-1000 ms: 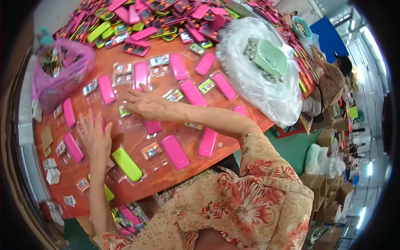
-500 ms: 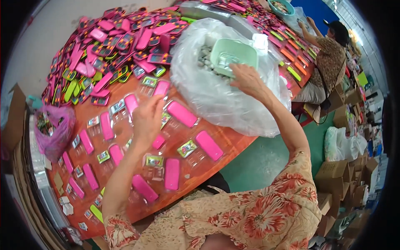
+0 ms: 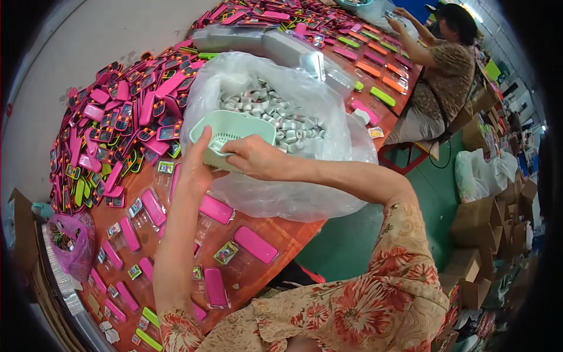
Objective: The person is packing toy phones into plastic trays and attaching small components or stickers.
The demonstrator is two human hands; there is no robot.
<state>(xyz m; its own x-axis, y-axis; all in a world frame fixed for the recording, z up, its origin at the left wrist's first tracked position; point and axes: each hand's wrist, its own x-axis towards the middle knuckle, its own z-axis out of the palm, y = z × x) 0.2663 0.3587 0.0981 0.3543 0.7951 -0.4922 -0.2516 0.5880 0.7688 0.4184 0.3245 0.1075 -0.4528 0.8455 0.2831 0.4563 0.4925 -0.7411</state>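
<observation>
A pale green plastic basket (image 3: 258, 124) with perforated sides is tilted in front of me, over the near side of a big clear plastic bag (image 3: 346, 138). My left hand (image 3: 198, 164) grips its left end, thumb up along the rim. My right hand (image 3: 253, 157) is closed at the basket's near side, fingertips pinched just inside the rim; what they hold, if anything, is hidden. Many small grey-white rolled pieces (image 3: 281, 117) lie in the bag behind the basket. Below my hands, bright pink oblong cases (image 3: 255, 244) rest in clear plastic trays beside small printed packets (image 3: 226, 253).
A large heap of pink and lime toy phones (image 3: 135, 123) covers the table's far left. Beside it hangs a purple bag (image 3: 73, 249). Silver-grey boxes (image 3: 281, 50) stand behind the clear bag. Another person (image 3: 446, 70) works at the far right. Cardboard boxes (image 3: 481, 220) line the floor.
The basket has come off the rolled pieces toward my left. My left hand has left the trays and taken the basket's end. My right hand has shifted to its near rim.
</observation>
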